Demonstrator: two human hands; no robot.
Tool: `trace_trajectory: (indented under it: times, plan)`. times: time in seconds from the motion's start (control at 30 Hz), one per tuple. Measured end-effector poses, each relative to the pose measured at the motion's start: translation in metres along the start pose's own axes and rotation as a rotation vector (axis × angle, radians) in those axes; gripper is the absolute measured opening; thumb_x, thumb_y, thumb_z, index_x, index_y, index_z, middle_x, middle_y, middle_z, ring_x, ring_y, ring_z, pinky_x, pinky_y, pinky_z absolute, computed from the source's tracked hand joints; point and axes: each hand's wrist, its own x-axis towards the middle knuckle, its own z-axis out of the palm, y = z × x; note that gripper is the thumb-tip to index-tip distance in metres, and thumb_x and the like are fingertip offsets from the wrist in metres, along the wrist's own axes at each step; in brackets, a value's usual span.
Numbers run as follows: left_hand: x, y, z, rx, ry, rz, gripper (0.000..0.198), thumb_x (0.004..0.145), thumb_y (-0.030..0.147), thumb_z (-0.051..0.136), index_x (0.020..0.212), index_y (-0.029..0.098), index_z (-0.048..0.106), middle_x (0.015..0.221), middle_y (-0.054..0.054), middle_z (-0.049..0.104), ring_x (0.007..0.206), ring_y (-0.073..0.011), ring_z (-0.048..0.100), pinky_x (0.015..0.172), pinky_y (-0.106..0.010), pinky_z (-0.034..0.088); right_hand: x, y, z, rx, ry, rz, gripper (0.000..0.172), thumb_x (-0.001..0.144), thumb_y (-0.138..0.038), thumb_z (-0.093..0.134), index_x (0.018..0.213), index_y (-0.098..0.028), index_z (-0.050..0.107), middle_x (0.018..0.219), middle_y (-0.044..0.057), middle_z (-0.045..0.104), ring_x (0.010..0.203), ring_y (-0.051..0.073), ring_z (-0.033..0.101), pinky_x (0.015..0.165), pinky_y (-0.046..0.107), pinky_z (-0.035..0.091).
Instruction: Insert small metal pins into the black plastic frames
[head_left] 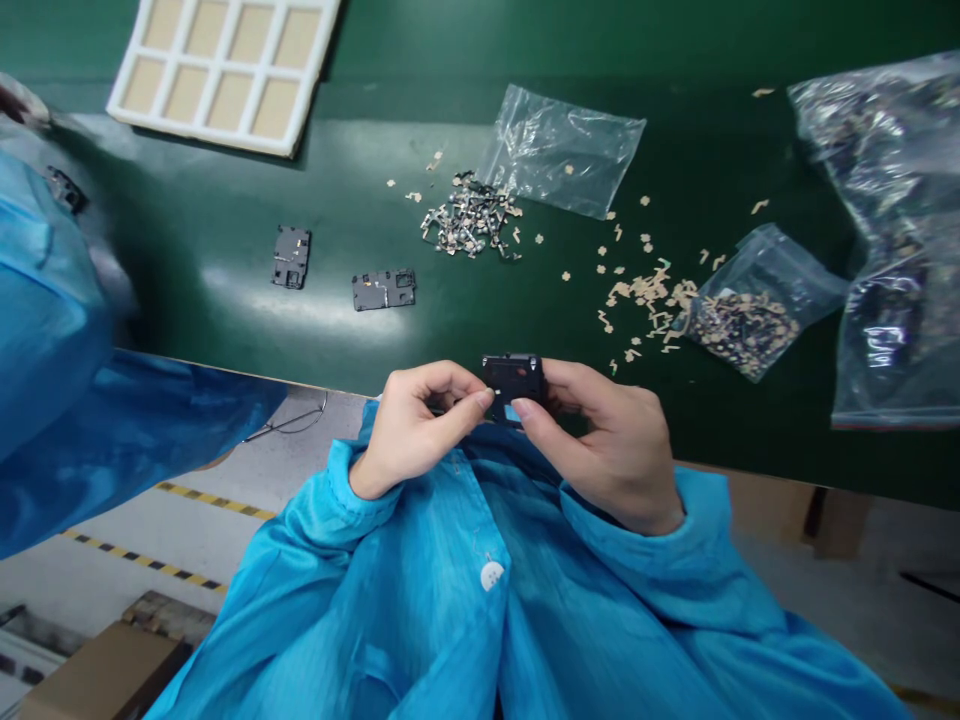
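Black rectangular plastic module (514, 385) sits just over the edge of the glossy green bench (750, 440), pinched between the person's left hand (416, 430) and right hand (611, 445); beige scraps (645, 290) lie scattered beyond it.

A small black rectangular module (514, 382), a blue tab (512, 412) at its lower edge, is held upright.

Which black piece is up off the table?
The black piece pinched between the left hand and right hand; the others lie flat on the green table.
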Motion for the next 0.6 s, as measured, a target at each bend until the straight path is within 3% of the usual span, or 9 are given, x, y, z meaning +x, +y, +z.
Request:
trace_trajectory:
  times: [0.33, 0.6]
  plan:
    - [-0.0016, 0.0008, 0.0007, 0.079, 0.038, 0.033, 0.023, 0.077, 0.031, 0.067, 0.062, 0.015, 0.062, 0.051, 0.002, 0.058, 0.044, -0.0059, 0.046, 0.042, -0.017, 0.036, -0.0023, 0.0, -0.0012, -0.024, -0.016, -0.034, 0.023, 0.086, -0.02, 0.058, 0.107, -0.025, 0.066, 0.082, 0.001, 0.074, 0.065, 0.019, 0.071, 0.06, 0.03, 0.058]
    - [-0.004, 0.001, -0.0028, 0.122, 0.045, 0.045, 0.018, 0.078, 0.028, 0.069, 0.066, 0.015, 0.067, 0.057, -0.001, 0.065, 0.048, -0.0084, 0.056, 0.045, -0.018, 0.042, -0.0051, -0.0007, -0.0009, -0.001, -0.012, -0.008, 0.024, 0.085, -0.019, 0.058, 0.107, -0.025, 0.067, 0.09, 0.002, 0.076, 0.073, 0.02, 0.073, 0.065, 0.031, 0.061]
